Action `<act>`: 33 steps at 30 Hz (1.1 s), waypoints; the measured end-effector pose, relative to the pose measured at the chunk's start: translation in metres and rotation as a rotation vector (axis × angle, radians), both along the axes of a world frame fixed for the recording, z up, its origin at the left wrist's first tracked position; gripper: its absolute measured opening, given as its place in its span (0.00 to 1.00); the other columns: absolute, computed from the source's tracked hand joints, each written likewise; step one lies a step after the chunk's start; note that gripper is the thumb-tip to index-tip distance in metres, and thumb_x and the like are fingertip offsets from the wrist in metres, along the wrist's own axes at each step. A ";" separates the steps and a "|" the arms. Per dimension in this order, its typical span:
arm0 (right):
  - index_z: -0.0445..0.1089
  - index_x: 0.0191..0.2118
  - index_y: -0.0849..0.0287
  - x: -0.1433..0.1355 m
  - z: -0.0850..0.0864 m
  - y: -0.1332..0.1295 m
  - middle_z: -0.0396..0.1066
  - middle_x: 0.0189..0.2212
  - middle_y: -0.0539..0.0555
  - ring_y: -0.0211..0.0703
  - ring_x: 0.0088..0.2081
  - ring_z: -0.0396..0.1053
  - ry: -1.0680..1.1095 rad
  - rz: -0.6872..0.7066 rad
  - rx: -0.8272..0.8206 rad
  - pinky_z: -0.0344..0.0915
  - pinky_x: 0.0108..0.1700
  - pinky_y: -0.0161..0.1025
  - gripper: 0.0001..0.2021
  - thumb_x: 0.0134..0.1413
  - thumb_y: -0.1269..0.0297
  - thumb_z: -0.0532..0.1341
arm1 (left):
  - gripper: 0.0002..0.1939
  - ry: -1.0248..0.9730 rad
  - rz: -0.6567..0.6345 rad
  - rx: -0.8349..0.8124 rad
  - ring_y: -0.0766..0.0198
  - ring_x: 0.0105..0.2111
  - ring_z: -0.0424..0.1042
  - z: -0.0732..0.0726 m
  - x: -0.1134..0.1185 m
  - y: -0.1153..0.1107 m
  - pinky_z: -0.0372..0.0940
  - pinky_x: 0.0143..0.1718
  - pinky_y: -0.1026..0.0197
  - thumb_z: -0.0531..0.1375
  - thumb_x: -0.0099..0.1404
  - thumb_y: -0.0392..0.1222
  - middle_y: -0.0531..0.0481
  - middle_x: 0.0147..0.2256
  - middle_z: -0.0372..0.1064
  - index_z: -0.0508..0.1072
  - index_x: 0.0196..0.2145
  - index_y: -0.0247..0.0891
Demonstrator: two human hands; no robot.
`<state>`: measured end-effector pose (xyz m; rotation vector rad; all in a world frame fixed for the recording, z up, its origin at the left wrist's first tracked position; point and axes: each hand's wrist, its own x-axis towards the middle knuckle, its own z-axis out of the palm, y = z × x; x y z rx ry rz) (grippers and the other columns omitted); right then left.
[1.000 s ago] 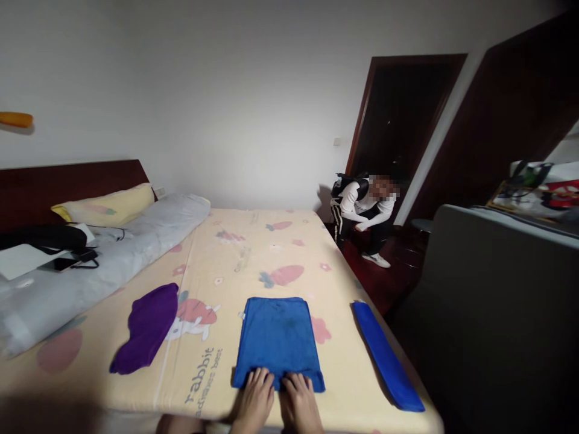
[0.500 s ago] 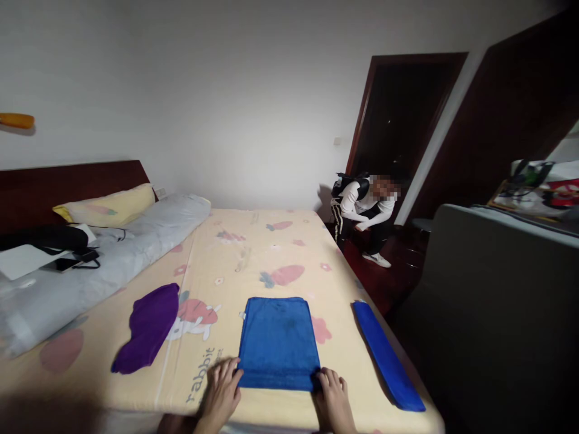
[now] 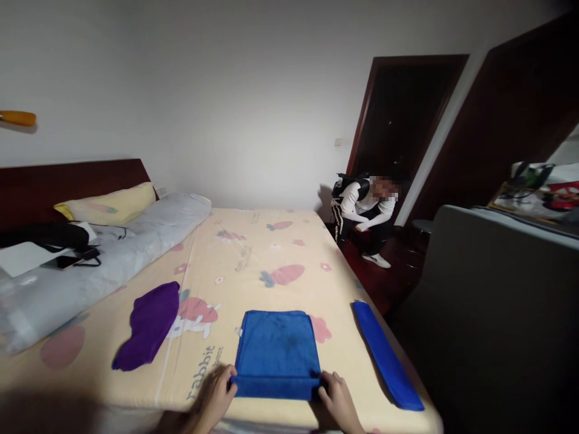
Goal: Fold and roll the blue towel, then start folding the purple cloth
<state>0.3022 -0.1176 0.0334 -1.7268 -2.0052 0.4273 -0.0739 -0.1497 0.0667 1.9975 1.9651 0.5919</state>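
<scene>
A blue cloth (image 3: pixel 277 346) lies on the bed in front of me, its near edge turned up into a narrow fold. At the fold's left end, my left hand (image 3: pixel 222 389) pinches the fabric. My right hand (image 3: pixel 335 395) grips the opposite end, its fingers closed at the corner. A small white tag shows on the cloth's left side. To the right rests a long, narrow folded blue cloth (image 3: pixel 388 355). On the left lies a crumpled purple cloth (image 3: pixel 150 325).
The bed (image 3: pixel 253 265) has a cream sheet with carrot and rabbit prints. A grey rolled quilt (image 3: pixel 131 253), a yellow pillow (image 3: pixel 111 205) and a black bag (image 3: pixel 49 238) are at the left. A seated person (image 3: pixel 362 211) is beyond the bed's right edge, near a grey panel (image 3: pixel 493 301).
Both hands have closed on the blue cloth's near edge and lifted it into a fold. The cloth has slid slightly toward me.
</scene>
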 end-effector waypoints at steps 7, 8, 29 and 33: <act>0.70 0.45 0.51 -0.048 -0.032 -0.012 0.74 0.39 0.54 0.47 0.39 0.70 -0.079 -0.019 0.256 0.62 0.41 0.43 0.19 0.48 0.73 0.53 | 0.24 0.251 0.093 0.216 0.55 0.49 0.71 -0.048 0.057 0.000 0.62 0.51 0.51 0.50 0.58 0.26 0.48 0.46 0.75 0.72 0.47 0.45; 0.69 0.46 0.49 -0.061 -0.035 -0.016 0.74 0.40 0.53 0.47 0.39 0.70 -0.084 0.060 0.289 0.62 0.42 0.42 0.20 0.47 0.74 0.55 | 0.25 0.247 -0.006 0.241 0.56 0.49 0.72 -0.056 0.072 -0.001 0.62 0.51 0.52 0.50 0.57 0.26 0.49 0.46 0.75 0.72 0.48 0.47; 0.71 0.42 0.48 -0.006 -0.018 -0.014 0.74 0.47 0.51 0.47 0.47 0.68 -0.064 0.130 0.116 0.60 0.47 0.43 0.17 0.47 0.72 0.56 | 0.24 0.193 -0.201 0.273 0.59 0.46 0.72 -0.036 0.008 -0.009 0.68 0.49 0.56 0.52 0.55 0.27 0.52 0.45 0.76 0.74 0.44 0.48; 0.71 0.42 0.51 -0.012 0.009 0.001 0.75 0.38 0.51 0.46 0.42 0.69 0.016 0.063 0.076 0.60 0.46 0.43 0.12 0.54 0.66 0.55 | 0.19 0.053 -0.115 0.256 0.61 0.43 0.75 -0.028 0.004 0.016 0.70 0.45 0.59 0.52 0.60 0.31 0.50 0.41 0.77 0.73 0.45 0.46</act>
